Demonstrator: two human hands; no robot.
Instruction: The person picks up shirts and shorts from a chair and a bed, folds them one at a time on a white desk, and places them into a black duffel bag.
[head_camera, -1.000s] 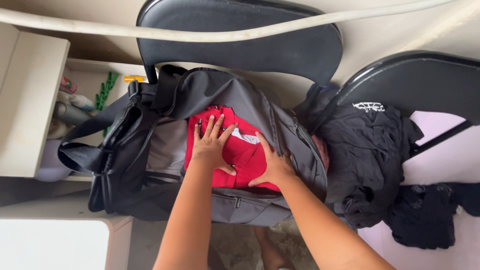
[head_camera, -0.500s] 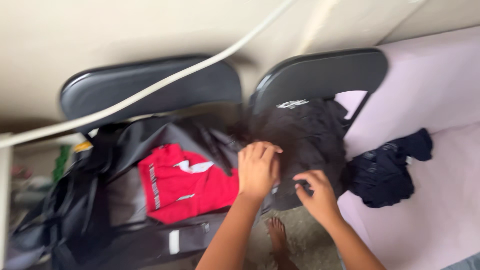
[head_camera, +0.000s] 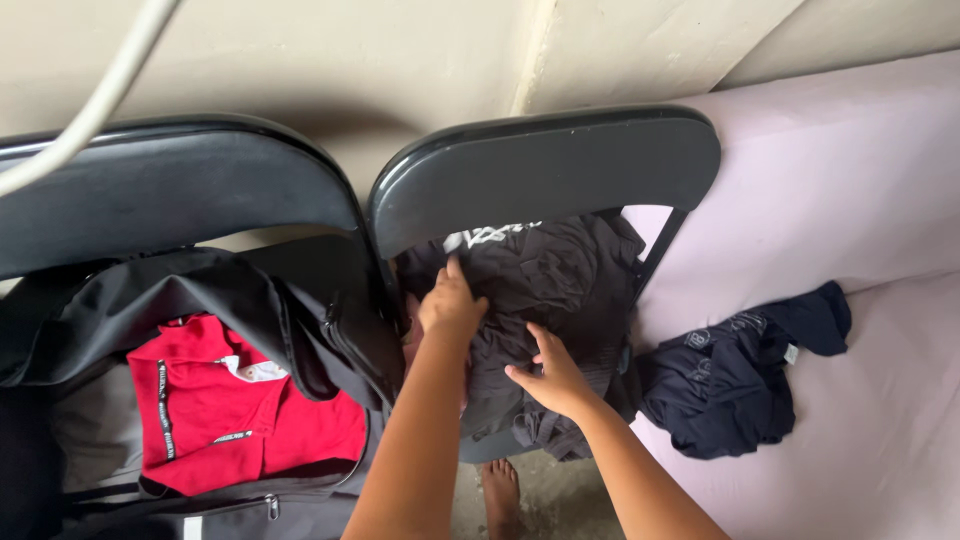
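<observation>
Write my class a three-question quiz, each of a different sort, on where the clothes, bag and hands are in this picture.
1. True or false: the red shirt lies inside the open dark bag.
2. What do the left hand and right hand rest on? A. red shirt B. black garment on the right chair C. pink sheet
3. Where does the dark blue garment lie?

Key: 1 true. 2 B. 3 On the pink sheet, right of the chair.

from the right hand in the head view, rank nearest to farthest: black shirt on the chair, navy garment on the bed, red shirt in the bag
From the right hand:
1. Black shirt, under the hand, on the chair.
2. Navy garment, to the right, on the bed.
3. Red shirt, far left, in the bag.
</observation>
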